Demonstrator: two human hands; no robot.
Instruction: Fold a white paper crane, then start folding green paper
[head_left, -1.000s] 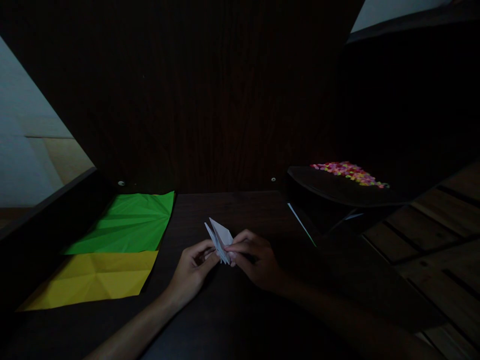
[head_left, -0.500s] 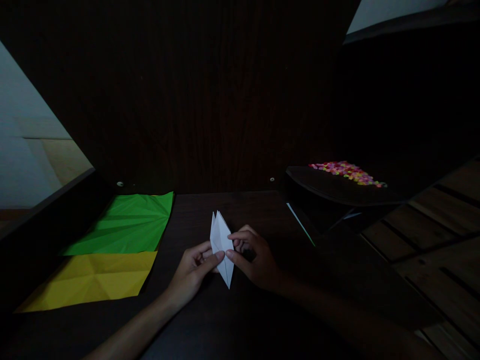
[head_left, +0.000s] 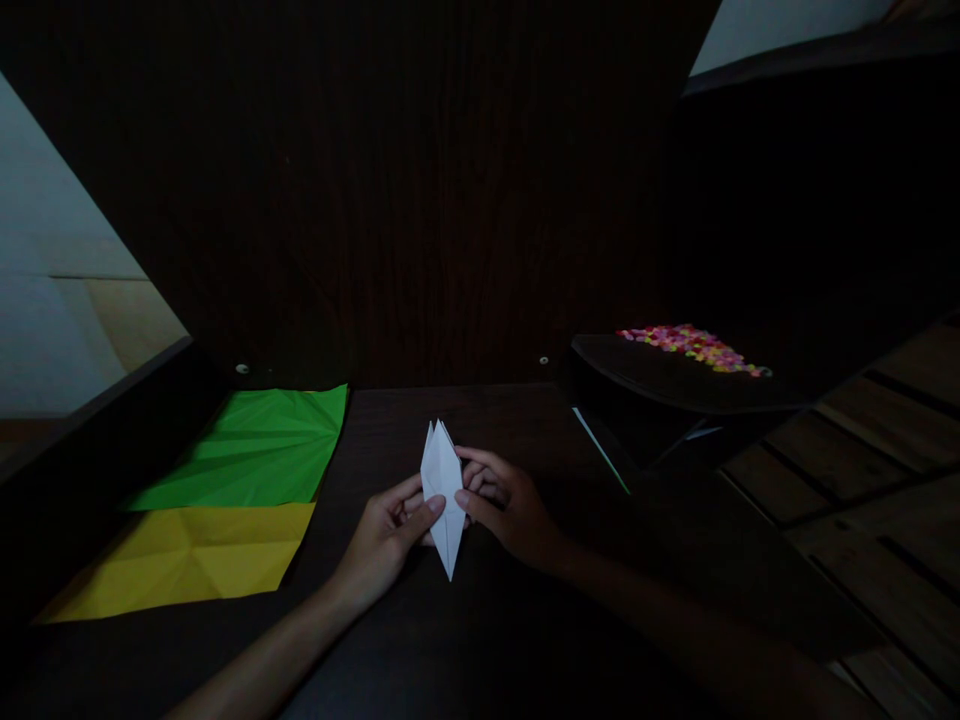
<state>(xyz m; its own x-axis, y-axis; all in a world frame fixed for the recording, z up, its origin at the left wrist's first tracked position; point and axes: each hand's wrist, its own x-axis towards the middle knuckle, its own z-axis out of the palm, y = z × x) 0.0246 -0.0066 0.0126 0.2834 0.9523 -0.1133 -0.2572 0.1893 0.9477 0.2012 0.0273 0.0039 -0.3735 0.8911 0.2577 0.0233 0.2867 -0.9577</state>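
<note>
So we've got a white folded paper (head_left: 444, 490) up in both hands, a little left of the middle of the scene, over the near part of the dark tabletop (head_left: 390, 415). It's a long, narrow diamond, with split points at the far end, one sharp tip aimed near, and a crease running down the near half.

Our left hand (head_left: 384, 530) pinches its left edge, thumb on the face and the other fingers partly hidden behind. Our right hand (head_left: 517, 512) has the right edge, thumb on the face too, index finger stretched along the far part of that edge. So both sets of fingers are closed in on the paper.

Over to the left we see a green sheet (head_left: 262, 450), creased, on the far side of a yellow sheet (head_left: 180, 560). Far right, there's a heap of tiny colorful bits (head_left: 694, 345) on a rounded dark shelf (head_left: 637, 378).
</note>
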